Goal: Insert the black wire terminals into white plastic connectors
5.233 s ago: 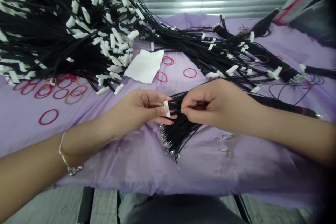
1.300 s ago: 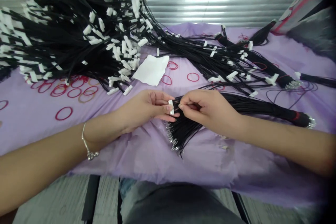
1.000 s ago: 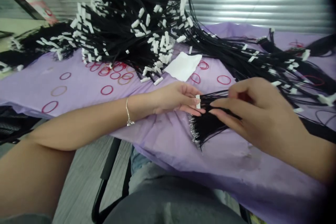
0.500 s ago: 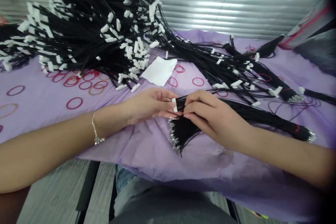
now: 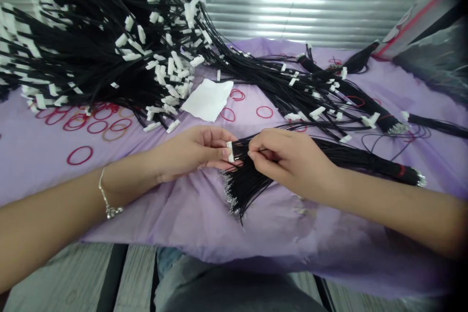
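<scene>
My left hand [image 5: 193,151] pinches a small white connector [image 5: 230,151] between thumb and fingers above the purple cloth [image 5: 175,209]. My right hand [image 5: 288,156] is closed in a pinch on thin black wires right at that connector. Under both hands lies a bundle of black wires [image 5: 351,158] with metal-tipped ends [image 5: 230,195] fanned out towards me; a red band ties its far right end. A silver bracelet [image 5: 107,204] hangs on my left wrist.
A big heap of black wires with white connectors [image 5: 109,44] fills the back left. More wired connectors [image 5: 310,97] spread across the back right. Red rubber bands [image 5: 95,124] and a white paper piece [image 5: 207,100] lie on the cloth. A corrugated metal shutter [image 5: 310,0] stands behind.
The view swung left and came back. Both hands stay together at the connector; my right fingers have shifted along the wires beside it.
</scene>
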{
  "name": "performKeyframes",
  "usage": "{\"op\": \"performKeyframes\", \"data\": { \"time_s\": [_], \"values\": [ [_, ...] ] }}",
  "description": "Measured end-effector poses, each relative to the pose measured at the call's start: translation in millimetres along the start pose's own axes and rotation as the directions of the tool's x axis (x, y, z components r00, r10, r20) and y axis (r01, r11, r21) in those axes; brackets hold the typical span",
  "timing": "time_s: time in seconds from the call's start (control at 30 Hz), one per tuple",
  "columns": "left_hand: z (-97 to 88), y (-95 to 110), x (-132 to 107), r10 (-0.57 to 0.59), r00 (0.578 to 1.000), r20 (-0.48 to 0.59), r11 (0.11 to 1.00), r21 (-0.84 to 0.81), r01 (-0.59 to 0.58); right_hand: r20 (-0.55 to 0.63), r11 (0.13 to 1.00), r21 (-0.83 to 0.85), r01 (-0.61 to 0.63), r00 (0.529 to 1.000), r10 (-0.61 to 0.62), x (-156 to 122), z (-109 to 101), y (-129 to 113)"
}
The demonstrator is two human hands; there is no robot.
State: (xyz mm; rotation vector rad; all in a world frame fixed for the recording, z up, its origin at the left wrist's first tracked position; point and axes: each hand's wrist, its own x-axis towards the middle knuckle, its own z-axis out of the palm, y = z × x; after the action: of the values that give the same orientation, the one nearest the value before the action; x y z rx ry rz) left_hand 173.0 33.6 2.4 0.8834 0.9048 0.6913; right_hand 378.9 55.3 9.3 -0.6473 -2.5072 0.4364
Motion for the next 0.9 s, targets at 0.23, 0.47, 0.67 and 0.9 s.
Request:
{"op": "performKeyframes", "data": {
  "time_s": [0.23, 0.47, 0.67, 0.9],
  "values": [
    [-1.1, 1, -1, -0.019, 1.0, -0.016, 0.999, 0.03, 0.019, -0.014, 0.998, -0.024, -0.057, 0.998, 0.057, 2, 7, 1],
    [-0.2, -2, -1, 0.029, 0.999, -0.046, 0.998, 0.057, -0.026, -0.024, 0.998, -0.065, -0.024, 0.999, 0.022, -1, 15, 1],
    [3.8, 0, -5, 0.184, 0.983, -0.013, 0.981, 0.072, -0.182, -0.01, 0.945, -0.296, 0.137, 0.989, -0.147, -4, 1, 1],
    [4.9, 11, -13, 0.444, 0.895, -0.036, 0.864, 0.281, -0.417, -0.068, 0.906, -0.377, 0.191, 0.97, -0.233, -12, -10, -10]
  ]
}}
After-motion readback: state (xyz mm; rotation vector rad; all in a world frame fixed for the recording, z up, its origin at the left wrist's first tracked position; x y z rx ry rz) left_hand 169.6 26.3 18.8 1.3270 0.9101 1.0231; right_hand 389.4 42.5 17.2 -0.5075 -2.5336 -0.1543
